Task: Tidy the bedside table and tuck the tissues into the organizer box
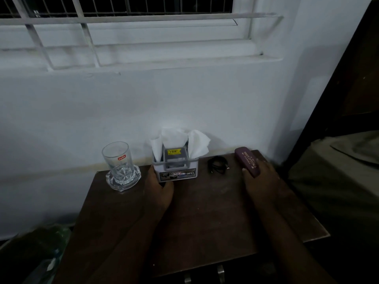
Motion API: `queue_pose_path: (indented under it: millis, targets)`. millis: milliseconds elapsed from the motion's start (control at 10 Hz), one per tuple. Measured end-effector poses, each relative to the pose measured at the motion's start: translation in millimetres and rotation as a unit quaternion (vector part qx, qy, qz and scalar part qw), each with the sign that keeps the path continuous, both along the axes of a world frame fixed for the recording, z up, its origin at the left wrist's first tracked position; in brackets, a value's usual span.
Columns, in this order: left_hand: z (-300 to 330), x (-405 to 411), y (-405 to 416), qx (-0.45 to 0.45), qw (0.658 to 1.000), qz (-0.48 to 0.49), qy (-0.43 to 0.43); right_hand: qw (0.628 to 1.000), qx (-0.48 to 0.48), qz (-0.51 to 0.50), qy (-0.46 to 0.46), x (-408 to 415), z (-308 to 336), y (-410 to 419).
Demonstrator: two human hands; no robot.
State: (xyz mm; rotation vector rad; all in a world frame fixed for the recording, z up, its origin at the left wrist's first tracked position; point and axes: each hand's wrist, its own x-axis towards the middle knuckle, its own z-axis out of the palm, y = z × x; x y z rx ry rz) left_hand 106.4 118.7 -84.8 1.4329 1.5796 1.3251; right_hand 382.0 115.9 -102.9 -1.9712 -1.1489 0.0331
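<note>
Head view: nearest me I see two bare forearms reaching out over the dark wooden desk [205,218], with two metal drawer handles [220,271] just showing at its front edge. My left hand [159,188] rests against the front left corner of the organizer box [177,169], its grip curled around that lower corner and touching the box. Whether it truly clamps the box or only rests against it I cannot tell. My right hand [261,177] lies over the near end of a maroon spectacle case [247,160], its grip wrapped on the case with the thumb along the left side. The case lies flat, angled toward the wall, with gold lettering on the lid.

Between the two hands, just beside the box on its right, lies a coiled black cable [217,166], apart from both box and case. The white box carries an OPEL label on its front and holds a grey item with a yellow sticker. The tissues [184,141] stand upright in the box, fanning out above its rim at the back and both sides. Left of the box a clear glass [117,158] stands upright on a cut-glass coaster [123,179]. Behind everything rises the white wall [184,99], and above it a barred window [123,9].
</note>
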Motion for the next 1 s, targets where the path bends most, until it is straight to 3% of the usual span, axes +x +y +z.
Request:
queue_pose_path:
  millis: [300, 400, 500, 600, 700, 900, 1000]
  targets:
    - [5, 1, -3, -0.008, 1.000, 0.009, 0.022, 0.999, -0.004, 0.046, -0.007, -3, -3, 7]
    - [9, 2, -6, -0.001, 1.000, 0.009, 0.027, 0.998, -0.011, 0.006, -0.065, -9, 6, -2]
    - [11, 1, -14, 0.044, 0.996, 0.033, 0.075, 0.988, 0.122, 0.034, -0.094, -56, 20, -16]
    - [13, 2, -16, 0.050, 0.996, 0.006, 0.080, 0.975, 0.145, 0.164, 0.036, -126, 19, -24]
    - [13, 4, -14, 0.057, 0.998, -0.018, 0.038, 0.965, 0.087, 0.222, 0.111, -158, 11, -22]
    - [-9, -1, 1, 0.101, 0.994, -0.022, 0.037, 0.956, 0.085, 0.227, 0.165, -159, -13, -4]
    - [-12, 1, -2, 0.082, 0.997, -0.009, 0.000, 0.972, 0.141, 0.171, 0.078, -163, -12, -2]
